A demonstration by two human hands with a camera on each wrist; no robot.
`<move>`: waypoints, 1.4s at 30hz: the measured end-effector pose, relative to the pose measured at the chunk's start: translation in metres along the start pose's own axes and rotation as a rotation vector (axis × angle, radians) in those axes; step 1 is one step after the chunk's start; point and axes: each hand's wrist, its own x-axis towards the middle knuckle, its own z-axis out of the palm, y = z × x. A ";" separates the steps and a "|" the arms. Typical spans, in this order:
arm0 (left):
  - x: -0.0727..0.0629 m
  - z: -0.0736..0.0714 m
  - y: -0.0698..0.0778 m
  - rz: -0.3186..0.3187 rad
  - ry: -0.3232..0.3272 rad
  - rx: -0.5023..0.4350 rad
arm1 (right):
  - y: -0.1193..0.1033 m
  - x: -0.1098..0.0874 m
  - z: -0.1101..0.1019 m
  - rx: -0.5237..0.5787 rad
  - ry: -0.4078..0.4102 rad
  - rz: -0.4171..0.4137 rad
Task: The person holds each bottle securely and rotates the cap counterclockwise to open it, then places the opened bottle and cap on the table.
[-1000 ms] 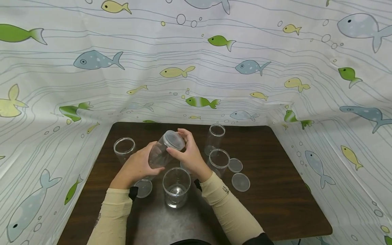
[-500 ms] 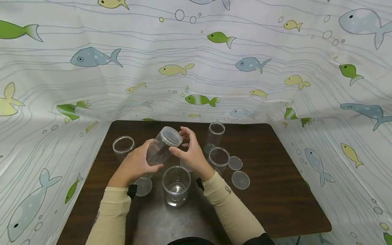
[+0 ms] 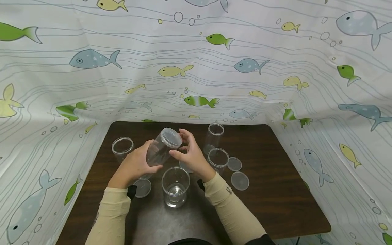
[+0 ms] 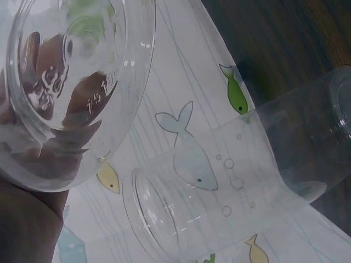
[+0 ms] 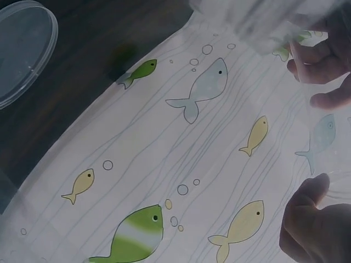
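Note:
My left hand (image 3: 133,165) grips a clear plastic jar (image 3: 157,152) by its side, holding it tilted above the table. A translucent lid (image 3: 171,137) sits on the jar's upper end. The thumb and fingers of my right hand (image 3: 193,157) bracket that lid's rim from the right. In the left wrist view, the jar's base (image 4: 82,38) shows raised markings, with fingers visible through the clear plastic. The right wrist view catches the right thumb (image 5: 307,211) at the edge of the clear wall. Below the hands stands an open jar (image 3: 175,190), upright.
Another open jar (image 3: 122,145) stands left, partly behind my left hand. On the right are a tall jar (image 3: 213,137) and a wider one (image 3: 218,160). Loose lids lie at the right (image 3: 240,180), beside it a smaller lid (image 3: 234,164), and a lid (image 3: 142,188) at left.
The held jar has shifted slightly left. My right fingers loosened away from the lid's rim half a second ago and are now closer round it again.

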 end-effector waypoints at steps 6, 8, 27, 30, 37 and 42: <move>-0.005 0.002 0.000 -0.007 -0.022 0.031 | -0.004 0.005 0.006 -0.012 -0.025 0.024; -0.007 0.003 0.000 -0.011 -0.026 0.035 | -0.005 0.006 0.008 -0.014 -0.037 0.036; -0.005 0.000 -0.008 0.005 0.020 -0.007 | 0.001 -0.003 0.010 -0.033 0.061 0.016; -0.004 0.001 -0.007 0.007 0.015 -0.006 | -0.001 -0.003 0.010 -0.013 0.048 0.004; -0.003 0.002 -0.003 0.001 -0.012 -0.005 | -0.007 0.000 0.009 0.007 0.027 -0.005; -0.002 0.003 0.000 0.009 -0.013 0.011 | -0.011 0.004 0.009 -0.023 0.022 0.003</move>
